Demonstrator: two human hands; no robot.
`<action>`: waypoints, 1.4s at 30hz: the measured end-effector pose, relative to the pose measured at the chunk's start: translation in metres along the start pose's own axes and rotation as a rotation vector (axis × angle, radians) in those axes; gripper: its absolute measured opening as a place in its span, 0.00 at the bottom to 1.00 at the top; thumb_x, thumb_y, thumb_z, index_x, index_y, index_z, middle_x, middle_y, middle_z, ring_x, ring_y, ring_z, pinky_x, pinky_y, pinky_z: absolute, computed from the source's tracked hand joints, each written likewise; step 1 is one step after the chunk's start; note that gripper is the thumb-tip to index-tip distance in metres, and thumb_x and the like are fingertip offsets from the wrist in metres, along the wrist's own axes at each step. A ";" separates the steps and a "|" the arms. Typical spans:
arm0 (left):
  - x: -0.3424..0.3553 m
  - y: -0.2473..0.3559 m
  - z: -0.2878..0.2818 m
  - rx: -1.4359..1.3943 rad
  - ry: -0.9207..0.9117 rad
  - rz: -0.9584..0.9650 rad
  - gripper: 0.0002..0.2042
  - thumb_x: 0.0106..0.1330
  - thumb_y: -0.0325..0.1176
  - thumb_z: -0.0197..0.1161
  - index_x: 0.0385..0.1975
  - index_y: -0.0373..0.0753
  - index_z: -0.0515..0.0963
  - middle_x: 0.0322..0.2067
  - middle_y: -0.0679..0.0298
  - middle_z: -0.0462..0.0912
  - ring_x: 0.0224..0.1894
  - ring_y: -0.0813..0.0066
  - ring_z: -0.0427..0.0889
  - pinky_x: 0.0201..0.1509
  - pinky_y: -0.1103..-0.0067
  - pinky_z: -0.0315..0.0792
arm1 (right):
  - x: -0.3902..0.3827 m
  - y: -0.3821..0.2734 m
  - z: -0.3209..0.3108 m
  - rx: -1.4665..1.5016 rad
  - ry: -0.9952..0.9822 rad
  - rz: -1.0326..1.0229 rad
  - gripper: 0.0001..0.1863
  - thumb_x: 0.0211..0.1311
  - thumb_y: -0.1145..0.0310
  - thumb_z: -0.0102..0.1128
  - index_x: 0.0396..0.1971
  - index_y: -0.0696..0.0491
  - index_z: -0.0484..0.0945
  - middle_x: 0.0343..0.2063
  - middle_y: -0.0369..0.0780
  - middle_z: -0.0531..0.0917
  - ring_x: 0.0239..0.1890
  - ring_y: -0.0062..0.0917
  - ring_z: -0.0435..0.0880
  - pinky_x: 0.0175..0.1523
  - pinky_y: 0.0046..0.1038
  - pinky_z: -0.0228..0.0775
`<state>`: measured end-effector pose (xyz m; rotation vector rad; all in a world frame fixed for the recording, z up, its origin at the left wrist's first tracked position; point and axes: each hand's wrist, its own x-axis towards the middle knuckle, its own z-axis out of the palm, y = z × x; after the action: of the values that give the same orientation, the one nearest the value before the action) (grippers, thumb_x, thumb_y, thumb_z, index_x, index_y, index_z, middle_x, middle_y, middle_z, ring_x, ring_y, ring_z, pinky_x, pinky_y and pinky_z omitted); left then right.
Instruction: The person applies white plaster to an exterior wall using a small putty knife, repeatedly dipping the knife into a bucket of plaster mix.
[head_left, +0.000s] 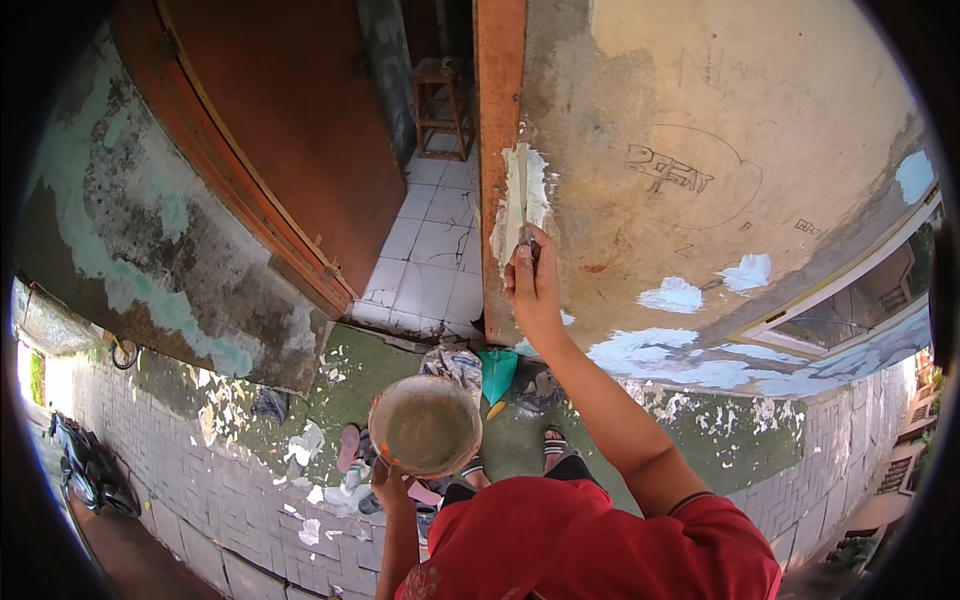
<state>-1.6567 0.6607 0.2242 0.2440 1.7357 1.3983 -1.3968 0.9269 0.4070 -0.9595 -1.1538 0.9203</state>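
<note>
With my left hand [390, 486] I grip the rim of a round, shallow bowl [388, 408], fingers partly hidden beneath it. Inside lies a grey-brown paste [428, 432], low in the bowl. My right arm is stretched up toward the wall [620, 230], and my right hand [535, 285] is closed round the handle of a putty knife [523, 195]. Its long narrow blade points upward against a patch of whitish filler [538, 185] beside the orange door frame [499, 120]. The patch has ragged edges and runs down along the frame.
A brown door [290, 120] stands open onto a white tiled floor [425, 250] with a wooden stool [442, 105]. Below me lie paint flakes, a teal bag [497, 375], a dark plastic bag [540, 390] and a pink sandal [348, 447]. A window [860, 290] is at right, a motorcycle [88, 460] at left.
</note>
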 end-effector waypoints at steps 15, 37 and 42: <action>0.004 0.019 -0.007 0.020 -0.036 0.002 0.25 0.59 0.25 0.55 0.60 0.37 0.73 0.46 0.62 0.81 0.38 0.73 0.83 0.36 0.74 0.84 | -0.001 0.036 0.009 -0.107 0.068 -0.019 0.20 0.79 0.64 0.41 0.63 0.59 0.59 0.27 0.36 0.71 0.28 0.19 0.69 0.36 0.24 0.66; 0.003 0.013 -0.013 0.128 -0.036 0.004 0.17 0.61 0.31 0.54 0.50 0.38 0.76 0.42 0.64 0.78 0.41 0.74 0.79 0.37 0.73 0.81 | -0.003 0.066 0.003 -0.291 0.125 -0.136 0.19 0.79 0.65 0.43 0.64 0.54 0.61 0.29 0.31 0.68 0.28 0.12 0.64 0.31 0.16 0.62; 0.004 0.012 -0.013 0.118 -0.043 -0.004 0.19 0.62 0.30 0.54 0.54 0.37 0.75 0.45 0.63 0.79 0.42 0.73 0.81 0.37 0.74 0.81 | -0.011 0.087 0.003 -0.307 0.131 -0.141 0.19 0.79 0.65 0.43 0.64 0.56 0.61 0.29 0.31 0.67 0.28 0.12 0.64 0.34 0.17 0.62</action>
<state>-1.6726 0.6581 0.2323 0.3324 1.7841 1.2809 -1.4089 0.9450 0.3221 -1.1510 -1.2549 0.5671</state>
